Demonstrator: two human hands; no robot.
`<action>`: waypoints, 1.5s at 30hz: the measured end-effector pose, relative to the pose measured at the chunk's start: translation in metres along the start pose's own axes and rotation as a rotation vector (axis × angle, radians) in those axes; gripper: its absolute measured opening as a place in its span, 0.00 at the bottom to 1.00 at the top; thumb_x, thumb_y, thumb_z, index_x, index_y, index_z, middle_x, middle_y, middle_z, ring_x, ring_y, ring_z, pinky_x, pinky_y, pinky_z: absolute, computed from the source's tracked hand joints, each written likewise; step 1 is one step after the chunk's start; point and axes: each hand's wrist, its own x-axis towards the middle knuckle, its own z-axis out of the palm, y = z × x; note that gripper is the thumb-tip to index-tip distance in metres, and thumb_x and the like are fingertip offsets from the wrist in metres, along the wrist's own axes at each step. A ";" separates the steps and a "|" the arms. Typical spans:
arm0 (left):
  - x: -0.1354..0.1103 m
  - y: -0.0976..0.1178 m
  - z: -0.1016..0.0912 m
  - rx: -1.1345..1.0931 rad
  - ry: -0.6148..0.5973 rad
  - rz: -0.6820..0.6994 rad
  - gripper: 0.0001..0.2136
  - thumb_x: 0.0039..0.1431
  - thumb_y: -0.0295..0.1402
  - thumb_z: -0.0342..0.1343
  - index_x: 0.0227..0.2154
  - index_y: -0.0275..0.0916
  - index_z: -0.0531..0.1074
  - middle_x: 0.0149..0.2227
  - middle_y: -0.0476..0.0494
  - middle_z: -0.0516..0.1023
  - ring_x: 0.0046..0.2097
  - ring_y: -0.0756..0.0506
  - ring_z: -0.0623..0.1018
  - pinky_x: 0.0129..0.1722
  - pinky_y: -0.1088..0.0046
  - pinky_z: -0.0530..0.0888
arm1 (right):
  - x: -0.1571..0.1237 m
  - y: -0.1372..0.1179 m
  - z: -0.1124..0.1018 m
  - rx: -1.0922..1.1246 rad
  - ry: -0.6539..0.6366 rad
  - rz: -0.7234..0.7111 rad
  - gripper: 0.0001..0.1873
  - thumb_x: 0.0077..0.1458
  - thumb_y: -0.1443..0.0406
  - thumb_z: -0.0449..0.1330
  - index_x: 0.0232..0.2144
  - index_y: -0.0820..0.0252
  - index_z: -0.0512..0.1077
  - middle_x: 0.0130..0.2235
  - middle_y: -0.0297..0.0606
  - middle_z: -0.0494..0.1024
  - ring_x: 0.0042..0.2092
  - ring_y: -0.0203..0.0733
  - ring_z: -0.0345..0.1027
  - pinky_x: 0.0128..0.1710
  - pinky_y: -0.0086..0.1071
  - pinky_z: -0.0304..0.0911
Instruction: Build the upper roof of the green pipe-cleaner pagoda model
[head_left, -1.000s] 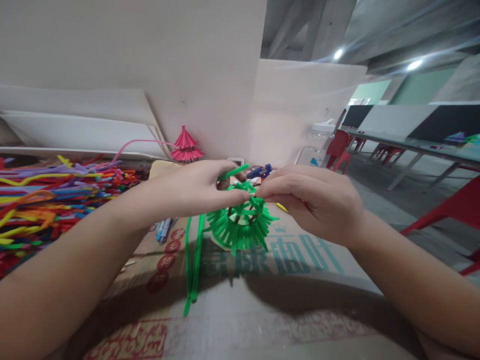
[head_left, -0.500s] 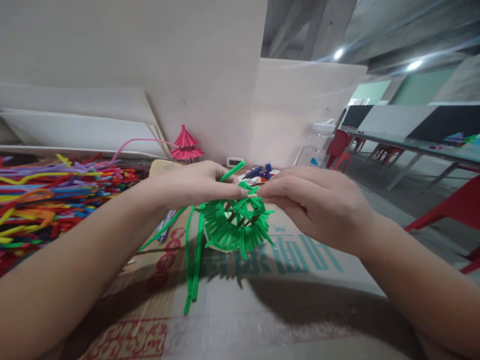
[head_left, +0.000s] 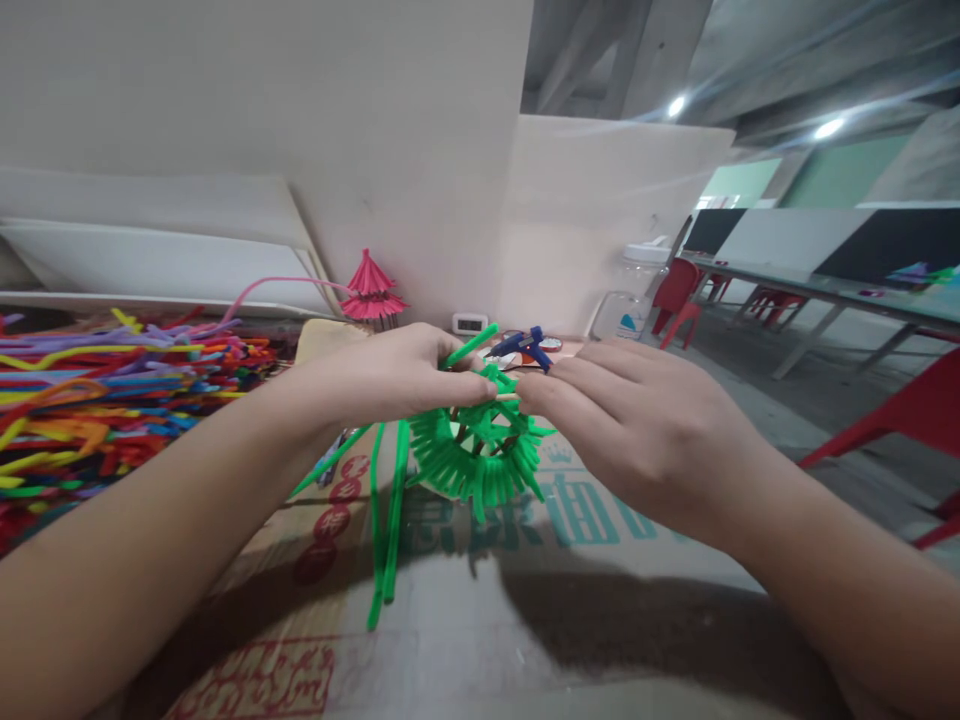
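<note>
A round green pipe-cleaner piece (head_left: 474,455) with a fringe of short green loops is held above the cardboard sheet (head_left: 525,590). My left hand (head_left: 397,375) is closed, pinching a green pipe cleaner (head_left: 466,347) at the piece's top. My right hand (head_left: 637,430) meets it from the right, fingertips pinched on the top of the green piece. Thin brown sticks show inside the ring. Two loose green pipe cleaners (head_left: 386,520) lie on the cardboard to its left.
A heap of many-coloured pipe cleaners (head_left: 97,400) fills the left. A pink pipe-cleaner pagoda (head_left: 371,290) stands at the back by the wall. A blue glue gun (head_left: 525,345) and a plastic bottle (head_left: 626,290) lie behind my hands. Red chairs (head_left: 900,420) and tables stand on the right.
My right hand has moved slightly nearer and flattened over the green piece. The piece has tilted a little, and a green strand now trails down-left from my left hand.
</note>
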 end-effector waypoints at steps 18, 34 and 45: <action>0.001 0.000 0.006 -0.154 -0.027 0.010 0.18 0.54 0.50 0.56 0.36 0.43 0.82 0.30 0.49 0.78 0.31 0.46 0.74 0.26 0.74 0.63 | 0.003 0.017 0.002 0.224 -0.242 0.364 0.15 0.65 0.64 0.50 0.25 0.59 0.67 0.21 0.34 0.68 0.21 0.35 0.56 0.24 0.34 0.39; -0.002 0.004 -0.002 -0.124 -0.104 -0.002 0.20 0.54 0.53 0.58 0.37 0.43 0.82 0.33 0.51 0.81 0.33 0.46 0.77 0.30 0.76 0.67 | -0.006 0.058 0.012 1.460 -0.221 0.808 0.22 0.65 0.51 0.57 0.24 0.58 0.67 0.14 0.23 0.53 0.16 0.30 0.44 0.17 0.29 0.40; 0.014 -0.012 0.001 0.082 0.094 -0.097 0.32 0.56 0.63 0.50 0.40 0.40 0.82 0.32 0.44 0.82 0.34 0.41 0.78 0.30 0.72 0.65 | 0.001 0.045 0.023 1.532 -0.158 0.659 0.17 0.65 0.54 0.59 0.35 0.62 0.78 0.20 0.28 0.64 0.23 0.29 0.53 0.22 0.28 0.47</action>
